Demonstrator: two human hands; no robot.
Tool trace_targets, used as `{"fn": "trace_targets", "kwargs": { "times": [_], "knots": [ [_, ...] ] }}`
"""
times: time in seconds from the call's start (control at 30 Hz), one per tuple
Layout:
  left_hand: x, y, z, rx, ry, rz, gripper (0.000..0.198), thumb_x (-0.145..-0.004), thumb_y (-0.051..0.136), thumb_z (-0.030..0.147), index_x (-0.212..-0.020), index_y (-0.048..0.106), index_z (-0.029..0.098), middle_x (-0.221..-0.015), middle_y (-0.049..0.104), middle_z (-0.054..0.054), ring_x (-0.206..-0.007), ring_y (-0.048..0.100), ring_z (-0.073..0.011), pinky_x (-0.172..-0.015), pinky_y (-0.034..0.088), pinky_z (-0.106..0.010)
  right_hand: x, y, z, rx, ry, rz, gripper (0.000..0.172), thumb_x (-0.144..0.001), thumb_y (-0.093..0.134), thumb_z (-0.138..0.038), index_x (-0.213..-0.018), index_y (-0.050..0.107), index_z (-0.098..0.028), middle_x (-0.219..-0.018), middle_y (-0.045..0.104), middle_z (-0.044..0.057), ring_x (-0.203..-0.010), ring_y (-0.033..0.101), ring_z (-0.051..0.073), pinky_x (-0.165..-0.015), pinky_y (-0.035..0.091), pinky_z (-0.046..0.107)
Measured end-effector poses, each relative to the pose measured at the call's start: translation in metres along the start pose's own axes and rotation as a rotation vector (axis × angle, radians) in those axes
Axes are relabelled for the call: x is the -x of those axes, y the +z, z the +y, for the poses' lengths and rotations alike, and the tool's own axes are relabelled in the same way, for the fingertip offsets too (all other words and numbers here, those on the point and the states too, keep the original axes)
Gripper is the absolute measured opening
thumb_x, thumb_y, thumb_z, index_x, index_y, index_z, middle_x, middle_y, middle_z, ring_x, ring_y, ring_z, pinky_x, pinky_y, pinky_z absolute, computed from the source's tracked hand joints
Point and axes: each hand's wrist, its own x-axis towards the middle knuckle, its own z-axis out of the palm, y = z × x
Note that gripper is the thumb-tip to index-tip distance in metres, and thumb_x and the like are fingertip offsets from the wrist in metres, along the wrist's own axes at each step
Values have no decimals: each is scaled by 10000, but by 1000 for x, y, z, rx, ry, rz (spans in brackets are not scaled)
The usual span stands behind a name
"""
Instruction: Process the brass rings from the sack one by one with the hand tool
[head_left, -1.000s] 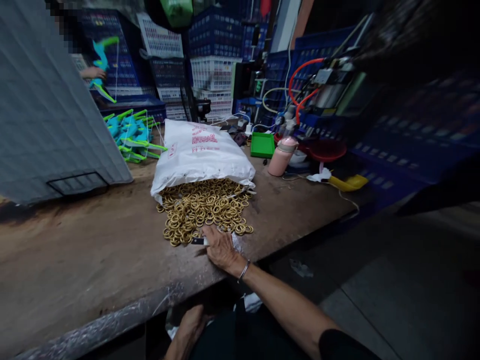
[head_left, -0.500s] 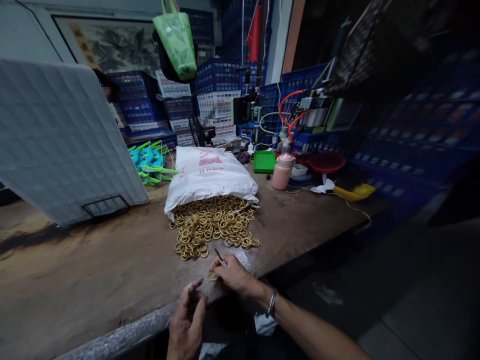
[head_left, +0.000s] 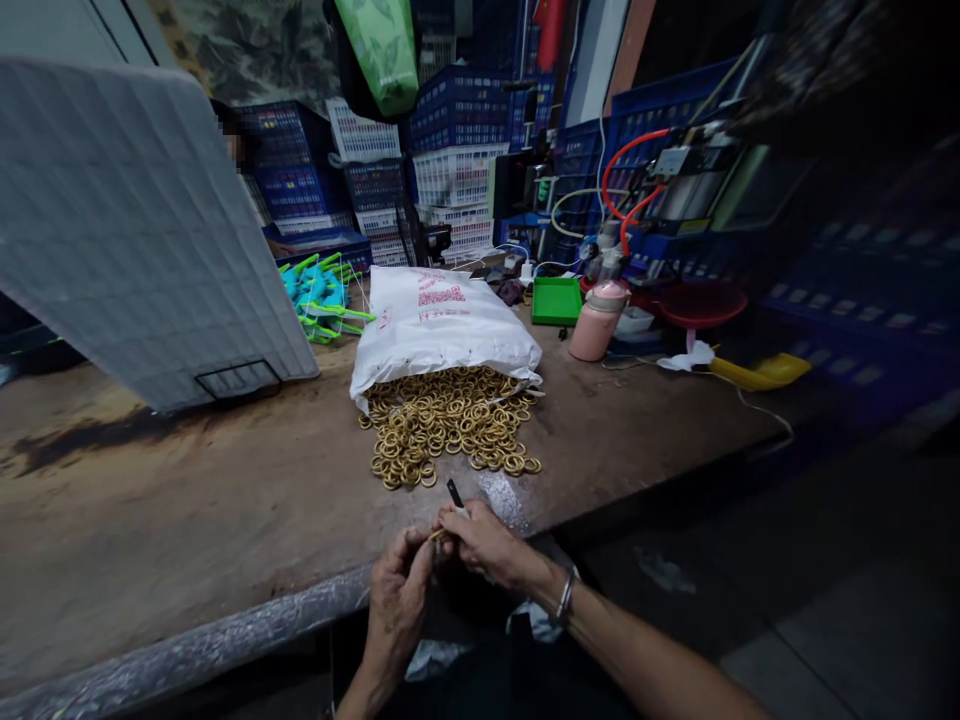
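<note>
My left hand (head_left: 399, 590) is closed in a pinch on one brass-coloured ring (head_left: 438, 536) at the table's front edge. My right hand (head_left: 484, 540) meets it there, its fingertips close to the same ring. A thin tool with a dark end (head_left: 454, 493) sticks up out of the right fist; the rest of it is hidden, so its kind is unclear. Just beyond the hands, a heap of brass-coloured rings (head_left: 442, 430) spills from the mouth of a white woven sack (head_left: 457, 325) with red print.
A grey ribbed panel (head_left: 150, 240) stands upright at left. Behind the sack are a turquoise and green plastic bundle (head_left: 319, 295), a green tray (head_left: 556, 301) and a pink bottle (head_left: 598, 322). A yellow scoop (head_left: 761, 373) lies at right. Plastic wrap covers the table edge (head_left: 247, 635).
My left hand has come up to my right and closed on the ring, which hung from the right fingers before. The whole view has shifted, with the scene sitting higher and further right.
</note>
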Motion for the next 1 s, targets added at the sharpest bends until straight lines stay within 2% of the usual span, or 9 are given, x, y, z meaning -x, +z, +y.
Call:
{"fn": "trace_targets", "kwargs": {
  "times": [0.17,0.37,0.53,0.63,0.7,0.8,0.9,1.0],
  "knots": [
    [-3,5,4,104,-168,6,290,-635,637,430,-681,586,148,-544,547,29,-417,403,-66,-415,323,-183,-5,0,6,200,-190,70,206,-773,431,-322,-681,498,-151,-587,534,-19,-526,475,68,-492,341,170],
    [-6,3,-5,211,-360,-91,304,-673,595,456,-724,542,161,-531,516,47,-383,408,-51,-375,302,-161,-8,0,1,378,-217,104,231,-805,385,-289,-642,479,-156,-558,528,-14,-547,480,89,-518,343,191],
    [-9,3,-13,275,-378,-124,312,-691,572,470,-697,522,162,-533,505,50,-378,398,-43,-368,305,-156,-10,-2,0,391,-242,82,243,-818,374,-296,-646,479,-160,-557,531,-13,-548,480,93,-531,350,198],
    [-9,4,-10,278,-380,-109,320,-689,573,475,-665,512,161,-511,476,62,-365,363,-32,-362,279,-149,-12,-4,1,369,-251,76,258,-826,349,-287,-652,489,-157,-587,541,-5,-559,494,95,-541,359,198],
    [-9,5,-6,280,-387,-99,316,-688,577,471,-672,512,162,-525,482,60,-372,365,-30,-369,280,-148,-12,-7,1,403,-249,123,271,-831,325,-265,-644,489,-157,-582,537,-3,-555,498,95,-549,360,199],
    [-8,6,0,270,-400,-77,329,-661,599,479,-675,505,165,-535,501,52,-382,391,-37,-381,299,-157,-9,-11,2,617,-312,194,205,-805,357,-221,-668,498,-165,-596,546,-1,-568,498,103,-551,336,204],
    [-8,6,2,286,-394,-70,337,-650,610,482,-688,501,165,-544,519,46,-392,415,-44,-386,311,-161,-3,-12,5,855,-381,158,112,-745,419,-171,-772,527,-184,-667,586,4,-619,512,119,-557,309,211],
    [-10,6,-1,290,-359,-92,320,-677,592,469,-718,507,163,-562,534,40,-414,435,-48,-397,331,-161,0,-11,10,1004,-383,137,196,-704,438,-146,-873,527,-191,-737,613,17,-660,527,134,-579,301,222]
  ]
}}
